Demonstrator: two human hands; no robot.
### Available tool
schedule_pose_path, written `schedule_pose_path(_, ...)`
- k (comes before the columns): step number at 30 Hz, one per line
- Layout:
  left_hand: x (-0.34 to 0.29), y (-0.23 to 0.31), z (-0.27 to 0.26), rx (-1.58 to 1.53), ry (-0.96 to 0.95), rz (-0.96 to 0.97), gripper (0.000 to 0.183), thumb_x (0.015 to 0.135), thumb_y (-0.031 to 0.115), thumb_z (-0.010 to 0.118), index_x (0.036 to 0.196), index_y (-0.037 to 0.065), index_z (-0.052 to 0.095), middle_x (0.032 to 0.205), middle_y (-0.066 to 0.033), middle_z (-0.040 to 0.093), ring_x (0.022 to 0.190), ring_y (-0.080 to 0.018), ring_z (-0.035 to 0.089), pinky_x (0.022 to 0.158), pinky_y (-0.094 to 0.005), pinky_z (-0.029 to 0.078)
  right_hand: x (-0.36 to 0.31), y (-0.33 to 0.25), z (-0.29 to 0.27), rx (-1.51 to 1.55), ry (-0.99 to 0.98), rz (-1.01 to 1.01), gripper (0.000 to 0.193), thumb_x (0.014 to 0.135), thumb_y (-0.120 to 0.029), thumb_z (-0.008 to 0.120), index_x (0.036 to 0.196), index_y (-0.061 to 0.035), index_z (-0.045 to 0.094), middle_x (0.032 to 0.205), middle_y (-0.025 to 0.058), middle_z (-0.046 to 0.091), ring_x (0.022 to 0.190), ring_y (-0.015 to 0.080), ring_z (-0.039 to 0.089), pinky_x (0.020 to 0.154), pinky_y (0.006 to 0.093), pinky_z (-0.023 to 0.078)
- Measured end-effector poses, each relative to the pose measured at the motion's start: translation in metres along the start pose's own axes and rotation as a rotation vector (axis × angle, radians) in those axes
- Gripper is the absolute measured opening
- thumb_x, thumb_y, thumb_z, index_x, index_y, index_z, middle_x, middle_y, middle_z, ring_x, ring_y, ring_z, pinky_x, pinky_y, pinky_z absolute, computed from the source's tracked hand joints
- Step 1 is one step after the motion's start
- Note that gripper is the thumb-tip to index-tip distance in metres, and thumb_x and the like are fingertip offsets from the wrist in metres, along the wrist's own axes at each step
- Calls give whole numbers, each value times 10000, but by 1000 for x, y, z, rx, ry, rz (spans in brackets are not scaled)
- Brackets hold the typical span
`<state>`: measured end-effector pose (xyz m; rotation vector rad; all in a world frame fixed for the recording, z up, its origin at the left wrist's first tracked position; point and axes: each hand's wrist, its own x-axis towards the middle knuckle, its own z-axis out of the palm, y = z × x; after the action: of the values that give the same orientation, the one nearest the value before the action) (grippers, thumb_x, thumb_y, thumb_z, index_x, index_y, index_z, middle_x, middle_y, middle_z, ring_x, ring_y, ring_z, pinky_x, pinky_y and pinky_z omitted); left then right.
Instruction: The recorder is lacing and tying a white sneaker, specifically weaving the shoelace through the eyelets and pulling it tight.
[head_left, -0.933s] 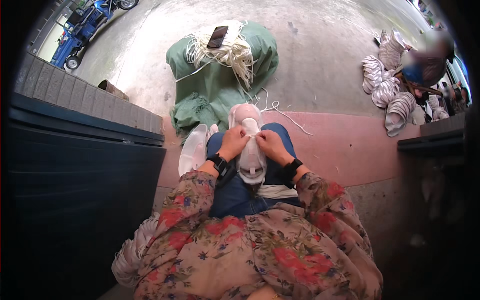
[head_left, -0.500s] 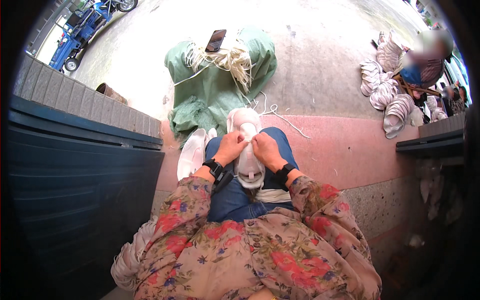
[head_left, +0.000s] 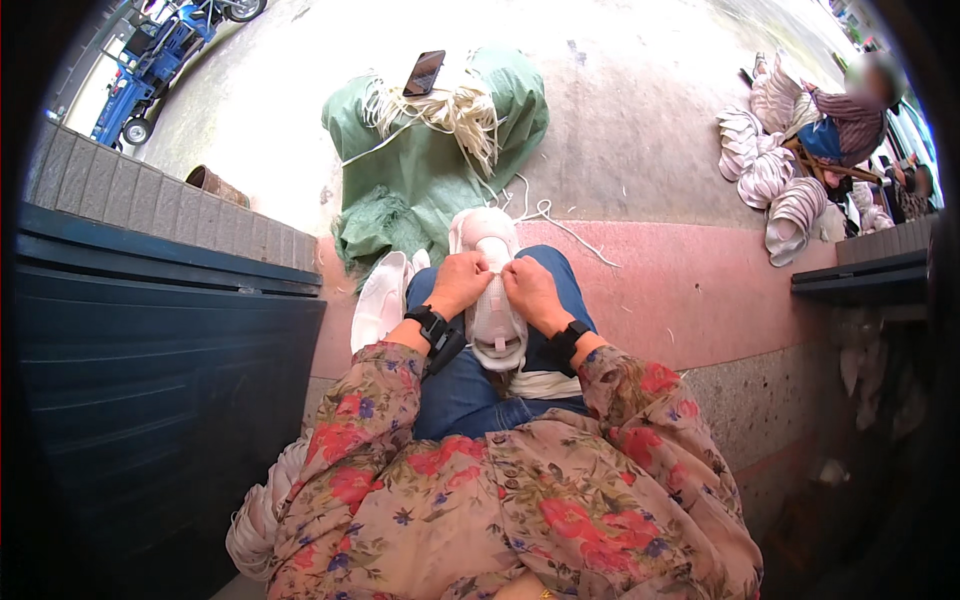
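Observation:
A pale pinkish-white shoe (head_left: pixel 497 315) rests on my lap between my knees, its toe pointing away from me. My left hand (head_left: pixel 460 284) is at the left of its lacing area, thumb and fingers pinched together. Opposite it, my right hand (head_left: pixel 533 294) pinches in the same way, and the fingertips of both nearly meet. Between them shows a short bit of what looks like white shoelace (head_left: pixel 497 271), mostly hidden by the fingers. Another pale shoe (head_left: pixel 380 299) lies beside my left leg. White laces (head_left: pixel 468 120) are heaped ahead on a green cloth (head_left: pixel 400 190).
A phone (head_left: pixel 424 73) leans on the lace heap. Dark blue metal panels (head_left: pixel 160 400) stand at my left. Stacked pale shoe parts (head_left: pixel 795 220) and a seated person (head_left: pixel 850 125) are at the far right. A blue three-wheeled vehicle (head_left: pixel 150 75) stands far left.
The view has shifted slightly, so the surroundings sit a little higher. Both hands stay pinched over the shoe's lacing area, with their fingertips a touch closer together.

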<state>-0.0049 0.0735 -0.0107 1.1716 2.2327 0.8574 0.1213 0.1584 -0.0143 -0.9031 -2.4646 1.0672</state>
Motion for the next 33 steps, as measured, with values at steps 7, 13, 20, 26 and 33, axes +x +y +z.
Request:
schedule_pose_path(7, -3, 2, -4, -51, 1, -44, 160, 648, 195, 628, 697, 43, 618, 670, -119, 610, 649, -248, 603, 612, -320, 473, 2, -2, -4, -44, -32, -156, 94, 747, -101, 515, 729, -16, 552, 771, 146, 534, 745, 325, 532, 644, 405, 443)
schedule_pose_path(13, -4, -9, -4, -170, -70, -30, 181, 664, 182, 629, 693, 4, 606, 621, -132, 591, 567, -195, 580, 538, -299, 448, -5, 2, 7, -216, -8, -306, 46, 706, -61, 500, 685, -22, 514, 729, 169, 507, 698, 336, 514, 618, 420, 441)
schedule_pose_path(20, 5, 0, -8, 119, -45, 122, 184, 656, 213, 602, 641, 30, 603, 625, -161, 578, 611, -291, 586, 556, -372, 455, 8, -6, 8, 66, -55, 224, 260, 765, -199, 458, 721, 11, 606, 788, 238, 576, 731, 395, 561, 678, 456, 444)
schedule_pose_path(26, 6, 10, 2, 406, -79, 155, 194, 692, 239, 571, 677, 50, 611, 681, -172, 584, 655, -337, 575, 595, -420, 459, 1, -5, -4, -93, -67, -56, 198, 767, -173, 497, 715, -18, 610, 756, 191, 572, 732, 357, 555, 654, 426, 452)
schedule_pose_path(33, 0, 3, -5, 273, -90, 169, 184, 714, 208, 565, 684, 29, 594, 700, -172, 582, 682, -333, 568, 616, -415, 446, 12, -5, 6, -133, -144, 33, 189, 724, -178, 536, 710, -7, 615, 699, 176, 586, 679, 315, 586, 616, 396, 460)
